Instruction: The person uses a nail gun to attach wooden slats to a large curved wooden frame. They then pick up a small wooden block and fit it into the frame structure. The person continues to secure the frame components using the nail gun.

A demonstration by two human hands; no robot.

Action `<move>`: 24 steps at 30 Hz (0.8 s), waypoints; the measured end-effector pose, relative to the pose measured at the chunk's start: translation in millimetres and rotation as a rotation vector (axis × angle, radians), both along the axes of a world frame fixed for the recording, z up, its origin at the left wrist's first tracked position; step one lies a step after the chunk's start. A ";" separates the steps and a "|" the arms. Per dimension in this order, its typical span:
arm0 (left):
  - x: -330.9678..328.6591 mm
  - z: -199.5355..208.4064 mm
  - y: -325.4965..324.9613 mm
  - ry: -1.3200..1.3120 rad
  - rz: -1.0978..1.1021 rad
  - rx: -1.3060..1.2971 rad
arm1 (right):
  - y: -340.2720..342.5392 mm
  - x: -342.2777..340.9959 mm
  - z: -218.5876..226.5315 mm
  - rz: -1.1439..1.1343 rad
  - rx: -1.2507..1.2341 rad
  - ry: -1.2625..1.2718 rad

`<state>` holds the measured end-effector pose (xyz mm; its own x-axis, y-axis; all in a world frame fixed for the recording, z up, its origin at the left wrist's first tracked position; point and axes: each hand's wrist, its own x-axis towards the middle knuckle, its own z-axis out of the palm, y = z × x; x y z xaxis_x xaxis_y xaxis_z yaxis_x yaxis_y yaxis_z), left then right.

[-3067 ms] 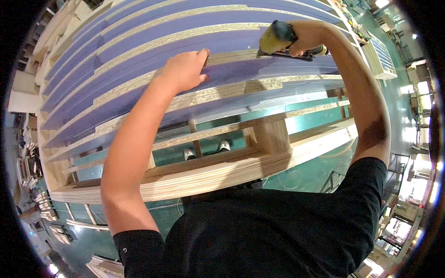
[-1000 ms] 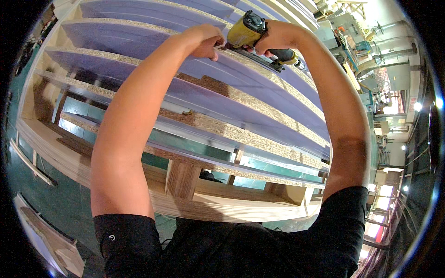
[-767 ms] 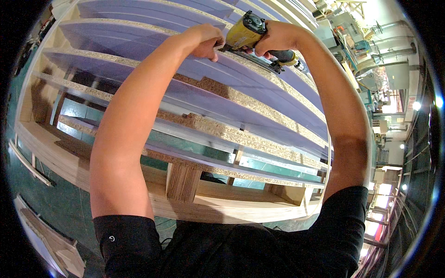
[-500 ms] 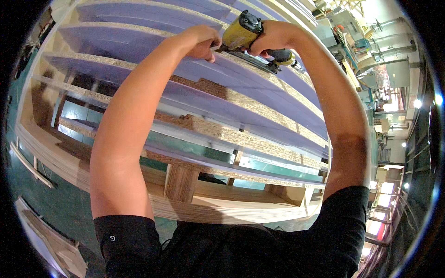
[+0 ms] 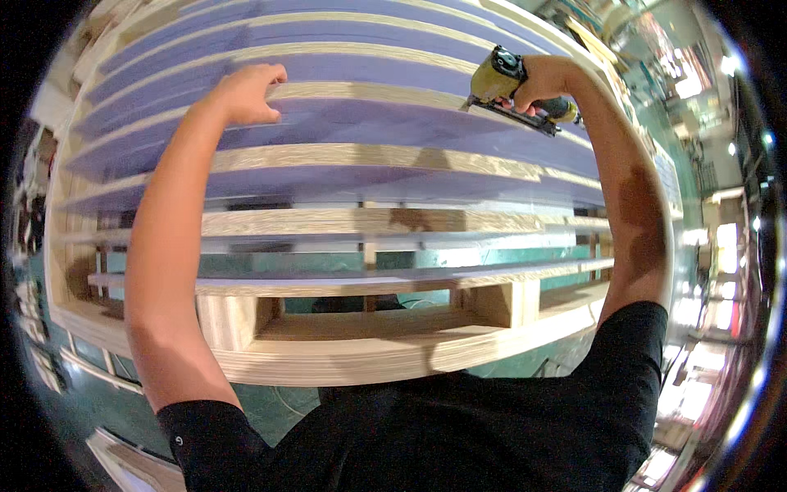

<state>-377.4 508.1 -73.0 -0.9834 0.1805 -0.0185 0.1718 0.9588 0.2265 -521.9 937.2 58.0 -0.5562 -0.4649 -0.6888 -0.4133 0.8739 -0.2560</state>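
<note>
A yellow and black nail gun (image 5: 492, 79) is gripped in my right hand (image 5: 544, 80). Its nose points down and left, close over the edge of a slat in a large wooden frame (image 5: 328, 365). My left hand (image 5: 246, 94) hovers farther left above the slats, thumb and fingers apart, with nothing seen between them. Beneath it runs a pale wood-edged slat (image 5: 344, 92). Purple-tinted panel faces (image 5: 328, 123) show between the slats. Both arms reach far across the frame.
Open gaps between the nearer slats show the green floor (image 5: 320, 266). A short upright block (image 5: 228, 320) stands by the frame's near rail. Loose boards (image 5: 135, 459) lie on the floor at lower left. Blurred workshop gear and bright lights fill the right side.
My hands have parted: the left moved left, away from the nail gun's nose, and opened. My right hand carried the nail gun right and a little nearer. The whole view has turned.
</note>
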 end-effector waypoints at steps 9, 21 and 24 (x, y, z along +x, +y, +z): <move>-78.2 5.4 268.5 -0.053 -0.210 0.032 | 138.9 -20.0 -6.7 -0.028 -0.082 0.119; -97.8 2.9 310.3 -0.013 -0.221 0.061 | 147.4 -40.7 -15.3 0.086 -0.191 -0.042; -98.5 3.2 311.0 -0.015 -0.210 0.047 | 142.9 -41.9 -11.8 0.121 -0.170 -0.023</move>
<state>-475.9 819.1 -69.7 -0.9236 0.3828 -0.0194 0.3633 0.8905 0.2741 -563.7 1080.1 46.2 -0.4744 -0.6381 -0.6064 -0.5055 0.7614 -0.4058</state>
